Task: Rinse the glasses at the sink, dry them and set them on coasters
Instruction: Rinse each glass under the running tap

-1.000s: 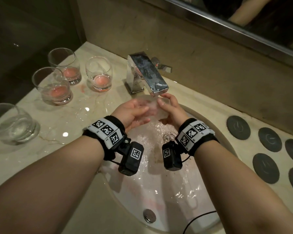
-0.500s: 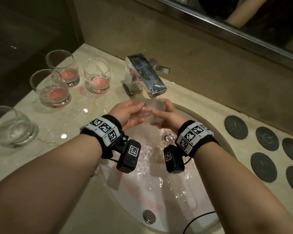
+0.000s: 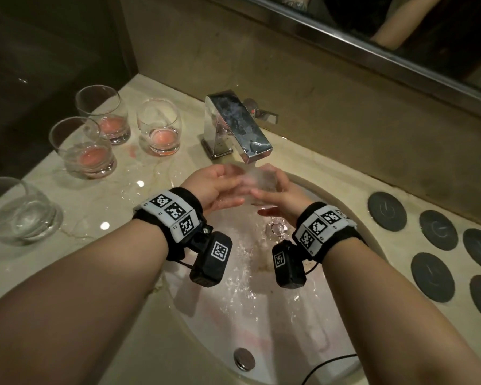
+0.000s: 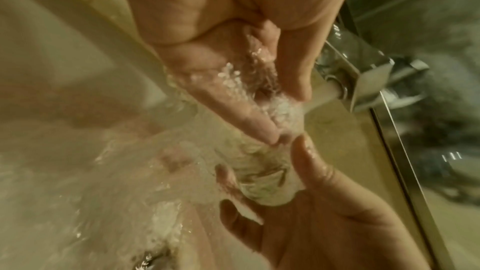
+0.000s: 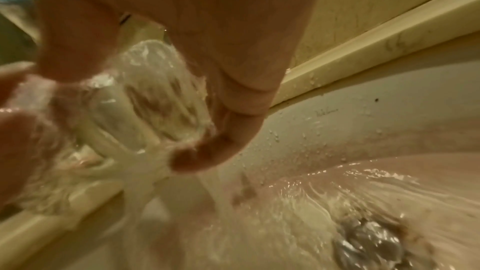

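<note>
A clear round glass (image 3: pixel 257 184) is gripped by both hands, left (image 3: pixel 217 187) and right (image 3: pixel 282 197), under the chrome tap's (image 3: pixel 236 126) stream over the white sink (image 3: pixel 261 315).

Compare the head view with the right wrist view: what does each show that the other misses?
Only the head view shows the tap, three glasses with pink residue, a clear glass at far left, the dark coasters and the left hand. Only the right wrist view shows the drain up close and water sheeting off the held glass. Both show the right hand gripping that glass over the wet basin.
</note>
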Tool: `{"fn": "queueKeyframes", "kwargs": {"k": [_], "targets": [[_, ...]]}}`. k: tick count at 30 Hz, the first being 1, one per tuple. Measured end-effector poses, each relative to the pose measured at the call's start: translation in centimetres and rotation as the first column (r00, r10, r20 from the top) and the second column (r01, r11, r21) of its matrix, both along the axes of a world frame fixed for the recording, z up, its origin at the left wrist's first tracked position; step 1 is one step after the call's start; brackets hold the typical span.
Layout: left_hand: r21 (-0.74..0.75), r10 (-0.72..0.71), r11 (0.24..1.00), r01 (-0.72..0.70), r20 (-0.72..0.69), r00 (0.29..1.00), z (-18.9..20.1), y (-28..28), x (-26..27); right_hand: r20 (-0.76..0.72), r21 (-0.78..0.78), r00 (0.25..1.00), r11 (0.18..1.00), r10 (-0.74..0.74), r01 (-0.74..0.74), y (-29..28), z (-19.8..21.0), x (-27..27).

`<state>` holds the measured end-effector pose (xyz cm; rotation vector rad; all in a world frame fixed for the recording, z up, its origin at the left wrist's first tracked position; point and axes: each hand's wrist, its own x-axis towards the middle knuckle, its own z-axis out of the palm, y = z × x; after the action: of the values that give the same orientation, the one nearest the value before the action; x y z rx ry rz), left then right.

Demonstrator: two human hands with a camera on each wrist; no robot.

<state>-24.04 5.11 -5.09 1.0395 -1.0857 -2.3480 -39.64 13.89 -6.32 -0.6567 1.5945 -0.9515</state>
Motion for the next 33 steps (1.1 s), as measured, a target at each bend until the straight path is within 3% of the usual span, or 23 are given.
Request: {"fn": "queueKeyframes", "kwargs": {"k": [3, 6, 9, 12, 18, 23, 25, 31, 33], "targets": [[-0.214, -0.136, 0.963, 0.162, 0.128, 0.982, 0.2, 0.2, -0.3, -0.285, 0.048, 0.946, 0.988, 0.154, -0.146, 0.6, -0.4, -0.2], [-0.469, -0.245, 0.799, 0.377, 0.317, 0.916, 0.1, 0.2, -0.6, -0.488, 0.116, 0.844, 0.975, 0.223, -0.191, 0.5, -0.9, 0.0], [-0.624, -0.245, 0.622, 0.473, 0.418, 0.875, 0.1, 0.5, -0.8, -0.481, 0.035, 0.857, 0.981, 0.186, -0.193, -0.1, -1.6, 0.6], [-0.733, -0.116, 0.506, 0.455, 0.465, 0.878, 0.2, 0.3, -0.6, -0.546, 0.034, 0.825, 0.988, 0.142, -0.147, -0.1, -1.4, 0.8], [-0.812, 0.066, 0.318, 0.489, 0.534, 0.843, -0.4, -1.0, 0.3, -0.465, -0.047, 0.884, 0.995, 0.055, -0.086, 0.3, -1.6, 0.3], [-0.76, 0.148, 0.395, 0.516, 0.607, 0.781, -1.1, -0.8, 0.6, -0.448, -0.057, 0.892, 0.995, 0.051, -0.085, 0.3, -2.0, 0.6], [-0.764, 0.129, 0.41, 0.498, 0.589, 0.798, -0.9, -0.6, 0.7, -0.457, -0.048, 0.887, 0.994, 0.063, -0.095, 0.3, -2.0, 0.7], [-0.737, 0.016, 0.362, 0.57, 0.617, 0.787, -0.8, -0.2, 0.9, -0.452, -0.005, 0.884, 0.991, 0.118, -0.135, 0.5, -1.3, 0.7], [-0.688, -0.026, 0.429, 0.585, 0.638, 0.77, -0.6, 0.0, 0.9, -0.471, 0.03, 0.871, 0.989, 0.14, -0.142, 0.8, -0.7, 0.7]]}}
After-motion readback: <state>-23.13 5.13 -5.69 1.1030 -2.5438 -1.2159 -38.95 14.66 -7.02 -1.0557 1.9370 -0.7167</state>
